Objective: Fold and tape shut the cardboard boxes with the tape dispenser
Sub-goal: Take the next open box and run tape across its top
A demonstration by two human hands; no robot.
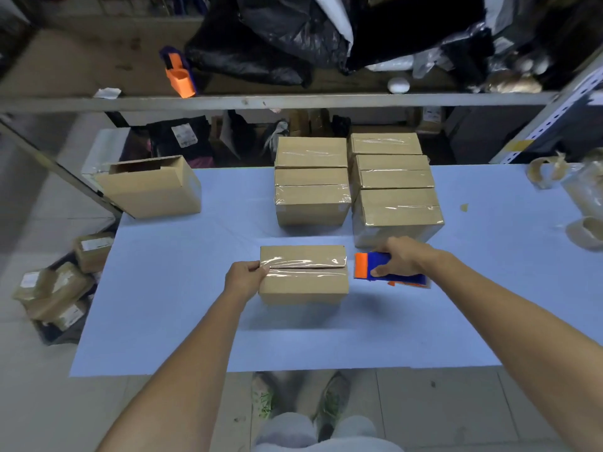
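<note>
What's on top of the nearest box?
Clear tape runs along the box seam; the left hand grips its left end. Contents hidden by the closed flaps.

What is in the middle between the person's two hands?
In the head view, a taped cardboard box lies between them. The left hand holds its left edge; the right hand grips the tape dispenser just right of it.

Bare table [182, 337] gave wide room along the near edge and left of the box [303, 285]. Behind it, two stacks of taped boxes [311, 190] walled off the far middle, a narrow gap between them. The tape dispenser [388, 272] filled the space just right of the box.
</note>
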